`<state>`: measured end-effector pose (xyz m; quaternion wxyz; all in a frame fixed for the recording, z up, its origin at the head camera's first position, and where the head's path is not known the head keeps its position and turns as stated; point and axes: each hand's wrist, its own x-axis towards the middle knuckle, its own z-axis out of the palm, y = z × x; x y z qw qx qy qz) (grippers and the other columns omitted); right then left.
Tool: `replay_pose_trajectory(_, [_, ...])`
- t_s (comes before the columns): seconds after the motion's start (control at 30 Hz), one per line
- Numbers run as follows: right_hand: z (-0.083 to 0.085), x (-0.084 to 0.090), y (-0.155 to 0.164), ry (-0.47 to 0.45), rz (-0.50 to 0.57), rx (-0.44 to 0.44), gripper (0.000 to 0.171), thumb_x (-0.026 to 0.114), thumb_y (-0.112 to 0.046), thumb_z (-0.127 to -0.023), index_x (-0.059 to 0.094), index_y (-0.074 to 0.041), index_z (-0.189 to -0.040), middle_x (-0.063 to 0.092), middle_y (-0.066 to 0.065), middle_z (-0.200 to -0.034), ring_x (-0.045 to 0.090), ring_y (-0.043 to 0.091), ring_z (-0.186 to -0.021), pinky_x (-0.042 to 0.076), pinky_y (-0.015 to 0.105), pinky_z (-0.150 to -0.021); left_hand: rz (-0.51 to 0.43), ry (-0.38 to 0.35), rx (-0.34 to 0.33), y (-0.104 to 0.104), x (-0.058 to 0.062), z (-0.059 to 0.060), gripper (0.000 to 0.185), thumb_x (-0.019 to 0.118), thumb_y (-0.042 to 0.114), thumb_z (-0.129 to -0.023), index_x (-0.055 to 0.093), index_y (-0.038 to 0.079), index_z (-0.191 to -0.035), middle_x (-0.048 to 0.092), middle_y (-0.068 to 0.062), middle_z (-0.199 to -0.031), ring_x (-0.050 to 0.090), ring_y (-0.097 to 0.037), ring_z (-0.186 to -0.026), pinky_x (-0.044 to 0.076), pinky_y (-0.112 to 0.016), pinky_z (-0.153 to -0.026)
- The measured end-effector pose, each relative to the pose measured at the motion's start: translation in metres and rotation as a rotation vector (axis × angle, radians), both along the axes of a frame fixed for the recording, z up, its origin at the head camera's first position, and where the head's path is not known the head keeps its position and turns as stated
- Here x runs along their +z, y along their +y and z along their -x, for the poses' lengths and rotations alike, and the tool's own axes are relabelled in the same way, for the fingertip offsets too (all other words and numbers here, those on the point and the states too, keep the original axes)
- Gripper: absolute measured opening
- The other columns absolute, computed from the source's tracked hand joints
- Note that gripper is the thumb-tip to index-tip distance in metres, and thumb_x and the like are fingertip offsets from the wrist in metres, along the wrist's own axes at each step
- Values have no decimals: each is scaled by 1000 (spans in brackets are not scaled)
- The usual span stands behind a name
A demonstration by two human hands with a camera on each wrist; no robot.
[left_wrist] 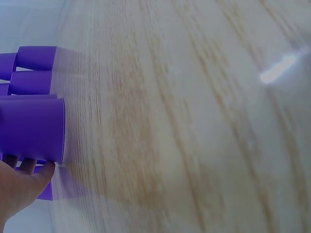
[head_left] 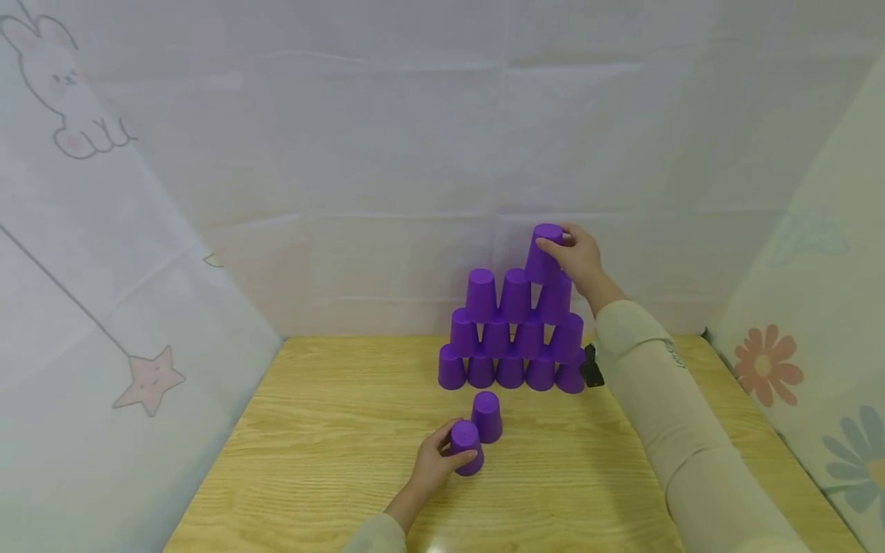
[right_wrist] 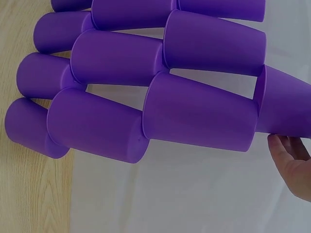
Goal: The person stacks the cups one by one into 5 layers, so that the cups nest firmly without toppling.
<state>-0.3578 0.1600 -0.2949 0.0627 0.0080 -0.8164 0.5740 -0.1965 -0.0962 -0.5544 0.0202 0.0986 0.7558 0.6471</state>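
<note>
My right hand (head_left: 584, 261) grips an upside-down purple plastic cup (head_left: 542, 253) by its sides, at the top right of a cup pyramid. In the right wrist view, the rim of this cup (right_wrist: 286, 104) meets the top of the right-hand cup (right_wrist: 201, 114) in the third row; the cup looks slightly tilted. Low in front, my left hand (head_left: 434, 465) has thumb and fingers around another upside-down cup (head_left: 465, 449) at the tabletop. One more purple cup (head_left: 487, 418) stands upside down just behind it. The left wrist view shows the left fingers (left_wrist: 43, 172) against the cup's side.
The pyramid's bottom row (head_left: 510, 370) stands on the wooden table (head_left: 332, 438), with two narrower rows above. A pale cloth backdrop (head_left: 387, 269) hangs close behind. Patterned cloth sides (head_left: 823, 307) flank the table. A small black object (head_left: 591, 367) shows beside the right sleeve.
</note>
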Motion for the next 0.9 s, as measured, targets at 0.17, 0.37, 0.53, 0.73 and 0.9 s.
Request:
replay_pose_trajectory(0.17, [0,0,-1,-11,8,4,61,59,-32,-90,36,-8,-141,44,21,-138,49,33,-116,43,45,-99,10,-11,7,0,-2,0,60,73,10,-78,48,-6,-130,57,-24,-124,55,-37,-114,48,-43,-96])
replay_pose_trajectory(0.37, [2,0,-1,-10,22,14,63,60,-31,-90,34,-7,-143,41,22,-140,46,37,-124,41,50,-103,3,-12,9,-1,-1,0,61,74,10,-78,48,-7,-130,57,-25,-123,54,-38,-114,48,-43,-95])
replay_pose_trajectory(0.53, [2,-2,1,8,16,25,66,61,-30,-89,31,-6,-144,40,23,-141,44,37,-125,41,50,-103,1,-9,10,-1,1,0,59,73,9,-78,49,-6,-129,58,-24,-122,55,-38,-113,48,-43,-95])
replay_pose_trajectory(0.73, [-3,-6,9,37,-2,41,69,62,-29,-89,28,-5,-145,39,24,-141,40,37,-128,38,50,-105,2,-23,11,0,3,1,59,73,9,-78,49,-4,-130,57,-23,-124,54,-38,-115,47,-44,-97])
replay_pose_trajectory(0.9, [-9,-8,18,49,-42,47,72,60,-33,-90,26,-5,-146,37,25,-143,36,36,-132,33,52,-108,-8,-30,19,-3,8,3,59,73,10,-78,49,-3,-131,57,-22,-125,54,-36,-115,47,-44,-97])
